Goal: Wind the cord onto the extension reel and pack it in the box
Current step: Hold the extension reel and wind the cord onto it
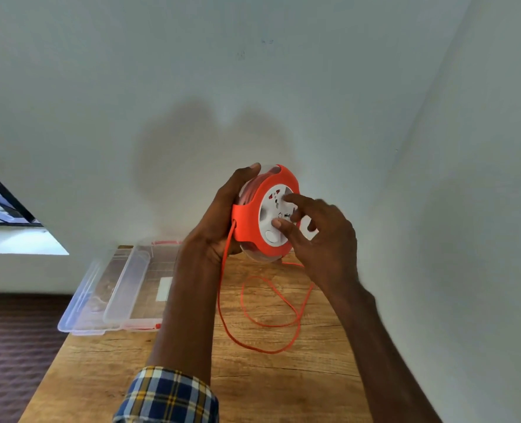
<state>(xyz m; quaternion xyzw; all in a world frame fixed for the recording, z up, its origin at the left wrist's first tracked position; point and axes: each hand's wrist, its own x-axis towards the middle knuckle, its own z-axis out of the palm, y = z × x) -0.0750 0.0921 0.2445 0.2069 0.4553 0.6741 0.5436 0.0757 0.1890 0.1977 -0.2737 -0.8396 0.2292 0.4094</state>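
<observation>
A: Fingers?
B: Left hand (222,215) wraps the round orange-and-white plastic extension reel (266,213), held above the wooden table (283,377); right hand (320,236) fingertips press its white face.
A: Cord, box?
B: Thin orange cord (265,306) loops on the table; the clear plastic box (149,282) holds a white label, lid (88,300) alongside.

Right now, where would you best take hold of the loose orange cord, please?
Probably pinch the cord just below the reel, from the right side: there it hangs straight and clear of the table, whereas the loops lie flat, and the left hand already grips the reel.
</observation>
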